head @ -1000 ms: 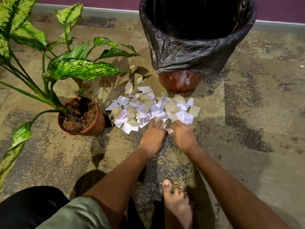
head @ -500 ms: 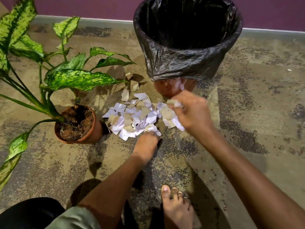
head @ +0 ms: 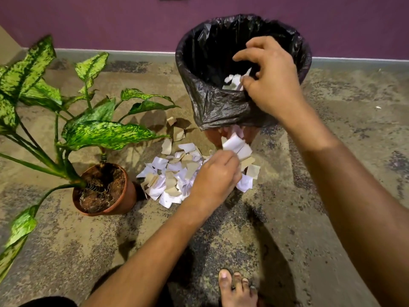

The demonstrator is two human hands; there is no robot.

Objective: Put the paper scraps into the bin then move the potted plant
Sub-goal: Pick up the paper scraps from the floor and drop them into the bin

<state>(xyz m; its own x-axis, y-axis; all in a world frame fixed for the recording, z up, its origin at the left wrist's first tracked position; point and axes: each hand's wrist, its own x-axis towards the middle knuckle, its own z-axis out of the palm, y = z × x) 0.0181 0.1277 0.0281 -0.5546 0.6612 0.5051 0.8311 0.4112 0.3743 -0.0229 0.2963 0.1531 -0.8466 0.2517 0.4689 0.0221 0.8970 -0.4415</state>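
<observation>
A heap of white and tan paper scraps (head: pixel 174 178) lies on the floor between the potted plant (head: pixel 104 189) and the bin (head: pixel 212 103), which is lined with a black bag. My right hand (head: pixel 272 80) hovers over the bin's near rim, fingers spread, with a few white scraps (head: pixel 232 82) dropping from it into the bin. My left hand (head: pixel 217 176) is raised just above the heap, closed on a bunch of scraps (head: pixel 238 147) that stick out past its fingers. The plant has wide speckled green leaves in a brown pot.
A purple wall (head: pixel 110 21) with a pale skirting runs behind the bin. The floor is worn and mottled. My bare foot (head: pixel 236 289) stands at the bottom edge. One tiny scrap (head: pixel 378 107) lies far right.
My right hand carried its scraps up from the heap to the bin and opened over it. My left hand closed on a bunch of scraps and lifted it off the floor.
</observation>
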